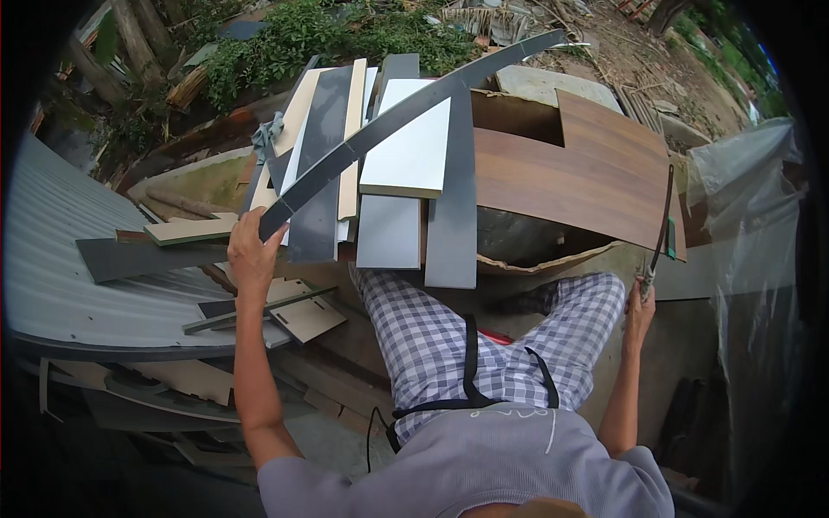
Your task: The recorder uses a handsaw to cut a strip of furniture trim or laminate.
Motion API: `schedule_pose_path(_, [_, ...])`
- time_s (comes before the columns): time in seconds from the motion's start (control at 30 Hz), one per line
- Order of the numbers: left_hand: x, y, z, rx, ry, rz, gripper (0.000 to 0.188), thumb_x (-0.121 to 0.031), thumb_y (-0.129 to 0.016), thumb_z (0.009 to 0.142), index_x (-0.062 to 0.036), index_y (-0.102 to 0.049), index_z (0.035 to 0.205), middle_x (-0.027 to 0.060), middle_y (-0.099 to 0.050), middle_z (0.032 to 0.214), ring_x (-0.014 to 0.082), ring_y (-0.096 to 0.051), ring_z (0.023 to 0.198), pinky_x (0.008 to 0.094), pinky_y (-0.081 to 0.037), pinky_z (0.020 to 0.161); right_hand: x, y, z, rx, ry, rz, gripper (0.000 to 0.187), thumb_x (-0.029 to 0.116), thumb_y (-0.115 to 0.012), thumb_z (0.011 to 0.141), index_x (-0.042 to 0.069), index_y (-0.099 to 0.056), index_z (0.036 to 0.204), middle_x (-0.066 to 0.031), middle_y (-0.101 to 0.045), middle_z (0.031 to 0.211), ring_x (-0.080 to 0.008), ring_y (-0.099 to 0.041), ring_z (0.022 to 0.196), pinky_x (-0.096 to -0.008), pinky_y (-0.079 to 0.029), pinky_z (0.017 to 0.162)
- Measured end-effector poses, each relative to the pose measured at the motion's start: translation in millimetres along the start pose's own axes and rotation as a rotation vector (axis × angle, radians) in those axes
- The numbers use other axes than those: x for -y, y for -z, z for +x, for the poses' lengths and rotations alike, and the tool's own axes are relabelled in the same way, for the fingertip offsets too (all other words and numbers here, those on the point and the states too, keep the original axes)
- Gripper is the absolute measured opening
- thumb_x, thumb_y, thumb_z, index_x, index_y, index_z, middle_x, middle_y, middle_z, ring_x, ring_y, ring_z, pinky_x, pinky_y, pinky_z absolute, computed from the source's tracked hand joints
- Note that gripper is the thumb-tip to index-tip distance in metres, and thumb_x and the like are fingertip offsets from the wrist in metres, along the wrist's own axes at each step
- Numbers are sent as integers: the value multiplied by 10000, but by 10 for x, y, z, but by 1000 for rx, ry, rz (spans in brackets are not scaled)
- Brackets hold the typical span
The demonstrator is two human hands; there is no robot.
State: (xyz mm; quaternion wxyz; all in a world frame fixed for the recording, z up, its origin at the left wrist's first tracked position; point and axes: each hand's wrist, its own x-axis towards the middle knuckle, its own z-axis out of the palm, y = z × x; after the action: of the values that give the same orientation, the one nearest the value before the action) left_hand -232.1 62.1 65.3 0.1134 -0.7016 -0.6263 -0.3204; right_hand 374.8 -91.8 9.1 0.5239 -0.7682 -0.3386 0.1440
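My left hand (250,246) is closed around the near end of a long, narrow dark grey board strip (389,123). The strip slants up and away to the right, crossing above a pile of boards. Under it lie a thick white panel (406,142), grey boards (452,233) and a beige strip (349,194). Out to the right, my right hand (641,315) grips the handle of a long, thin dark tool (665,214), which points upward; its exact kind is unclear. The tool stands at the right edge of a brown wood-grain panel (570,181).
Corrugated metal sheeting (78,233) with board offcuts (302,311) spreads at the left. A grey cloth (269,134) rests on the pile's left side. Clear plastic sheeting (747,207) hangs at the right. Bushes (285,43) and a dirt slope lie beyond.
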Motion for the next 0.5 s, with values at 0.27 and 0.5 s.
schedule_pose_path(0.27, [-862,-376,-10,234,-88,-148,401,-193,-733,673,-32,-572,1004,101,-581,884,294,-542,807,388,-436,703,-130,-309,-88,184,-151,392,130,197,-549,910,100,-467,882,27,-441,651,-48,-388,535,-207,-333,472])
schedule_pose_path(0.5, [-1026,-235,-761,286,302,-192,394,-244,-725,716,-25,-576,1008,139,-606,931,334,-572,875,385,-439,752,233,-1975,-102,549,-666,1147,279,270,-639,855,92,-473,991,-29,-529,763,-107,-517,644,-268,-473,593])
